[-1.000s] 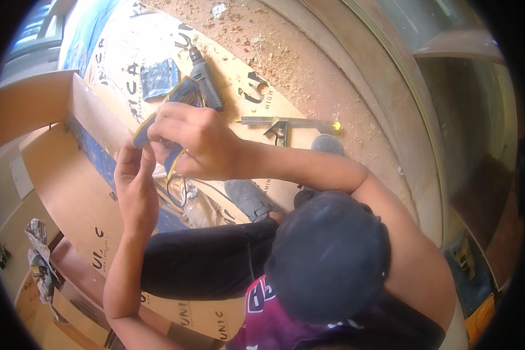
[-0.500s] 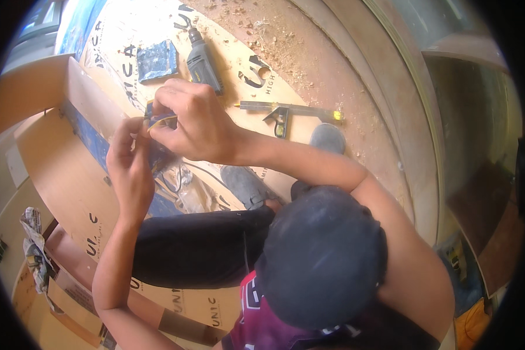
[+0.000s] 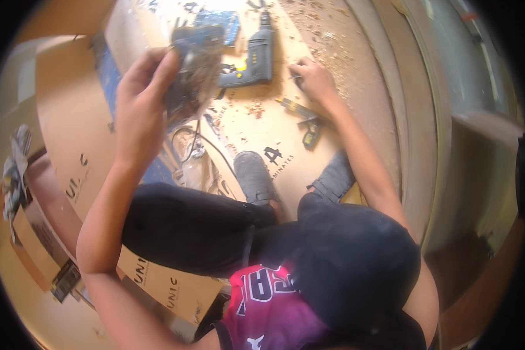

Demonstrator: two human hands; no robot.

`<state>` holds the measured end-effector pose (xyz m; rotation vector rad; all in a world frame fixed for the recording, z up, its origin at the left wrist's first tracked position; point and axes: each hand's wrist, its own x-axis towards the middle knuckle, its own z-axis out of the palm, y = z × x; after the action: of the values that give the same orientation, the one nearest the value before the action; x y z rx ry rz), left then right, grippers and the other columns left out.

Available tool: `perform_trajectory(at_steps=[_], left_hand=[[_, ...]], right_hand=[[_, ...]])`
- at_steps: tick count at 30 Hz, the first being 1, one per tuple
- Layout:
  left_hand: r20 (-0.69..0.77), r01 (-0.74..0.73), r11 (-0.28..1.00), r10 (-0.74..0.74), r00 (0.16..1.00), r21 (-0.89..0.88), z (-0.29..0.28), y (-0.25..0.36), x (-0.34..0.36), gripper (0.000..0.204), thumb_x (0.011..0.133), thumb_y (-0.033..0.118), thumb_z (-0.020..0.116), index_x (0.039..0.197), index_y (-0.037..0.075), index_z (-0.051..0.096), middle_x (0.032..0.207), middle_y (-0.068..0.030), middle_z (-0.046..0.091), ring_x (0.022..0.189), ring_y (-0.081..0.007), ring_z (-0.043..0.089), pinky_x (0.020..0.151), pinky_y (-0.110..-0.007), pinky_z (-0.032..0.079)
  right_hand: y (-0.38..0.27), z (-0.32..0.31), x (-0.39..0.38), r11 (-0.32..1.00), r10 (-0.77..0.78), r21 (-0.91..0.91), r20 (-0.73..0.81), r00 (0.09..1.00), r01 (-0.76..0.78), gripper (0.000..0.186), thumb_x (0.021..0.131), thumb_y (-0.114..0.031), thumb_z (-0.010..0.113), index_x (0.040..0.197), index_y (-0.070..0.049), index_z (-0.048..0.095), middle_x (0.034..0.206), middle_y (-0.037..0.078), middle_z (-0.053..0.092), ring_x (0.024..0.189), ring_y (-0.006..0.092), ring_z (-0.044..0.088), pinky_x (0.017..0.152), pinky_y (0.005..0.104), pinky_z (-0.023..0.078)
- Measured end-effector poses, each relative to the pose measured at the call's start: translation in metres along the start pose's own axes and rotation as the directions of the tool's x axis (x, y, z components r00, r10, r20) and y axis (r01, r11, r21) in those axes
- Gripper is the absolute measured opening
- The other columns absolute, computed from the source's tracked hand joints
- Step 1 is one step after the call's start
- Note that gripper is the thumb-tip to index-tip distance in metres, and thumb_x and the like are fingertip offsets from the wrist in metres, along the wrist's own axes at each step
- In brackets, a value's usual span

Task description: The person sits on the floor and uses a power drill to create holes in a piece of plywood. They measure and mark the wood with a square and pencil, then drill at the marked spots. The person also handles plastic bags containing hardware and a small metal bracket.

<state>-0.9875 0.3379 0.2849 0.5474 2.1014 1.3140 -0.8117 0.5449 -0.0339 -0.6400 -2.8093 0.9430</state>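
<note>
My left hand [image 3: 144, 93] is raised at the left, thumb and fingers pinching the top edge of a clear plastic bag [image 3: 192, 76]. Dark contents show through the bag, too blurred to name. Over to the right, my right hand [image 3: 314, 80] is low over the printed board, its fingers drawn together. Something small and dark shows at its fingertips, too small to name. Between the hands lies a grey power drill [image 3: 262, 55], its chuck pointing away from me. Just below my right hand is a combination square [image 3: 312, 133], its blade partly hidden by my forearm.
A blue packet [image 3: 230, 29] lies left of the drill. The printed board [image 3: 239, 125] carries some wood shavings; more shavings [image 3: 329, 44] lie on the floor to its right. A cable [image 3: 195, 137] and crumpled plastic [image 3: 201, 175] lie near my grey shoe [image 3: 255, 175]. Wooden panels [image 3: 70, 116] stand at left.
My hands were together around a small blue and yellow thing. Now they are apart: the left one holds up the plastic bag, and the right has moved right, past the drill.
</note>
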Motion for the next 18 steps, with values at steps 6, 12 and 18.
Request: perform_trajectory(at_steps=[6,12,18], left_hand=[[0.085,0.095,0.966,-0.076,0.993,-0.242,0.003,-0.003,-0.001,0.033,0.112,0.033,0.064,0.121,0.002,0.07,0.104,0.0029,0.071,0.086,-0.0024,0.061,0.076,-0.019,0.047],[0.068,0.019,0.997,-0.014,0.998,-0.07,0.002,-0.004,0.0,0.032,0.111,0.031,0.066,0.12,0.0,0.07,0.103,0.0022,0.069,0.092,-0.0045,0.059,0.082,-0.022,0.047],[0.067,-0.06,0.998,0.058,0.996,0.022,0.017,0.009,-0.003,0.029,0.109,0.025,0.069,0.119,-0.003,0.069,0.105,-0.002,0.071,0.1,-0.0079,0.062,0.088,-0.025,0.049]], right_hand=[[0.004,0.003,0.004,0.998,0.034,0.05,-0.024,0.999,-0.033,0.014,0.096,-0.01,0.07,0.108,-0.01,0.077,0.109,0.013,0.075,0.092,0.0337,0.076,0.083,0.0463,0.061],[-0.091,-0.1,-0.006,0.768,0.158,0.638,-0.102,0.982,-0.057,0.01,0.098,-0.014,0.078,0.105,-0.006,0.079,0.087,0.007,0.079,0.065,0.0104,0.066,0.057,0.0287,0.05],[-0.18,-0.171,0.008,0.468,-0.053,0.81,-0.374,0.926,0.354,0.015,0.094,-0.008,0.082,0.109,-0.004,0.081,0.082,0.001,0.077,0.067,0.0018,0.061,0.058,0.0212,0.046]])
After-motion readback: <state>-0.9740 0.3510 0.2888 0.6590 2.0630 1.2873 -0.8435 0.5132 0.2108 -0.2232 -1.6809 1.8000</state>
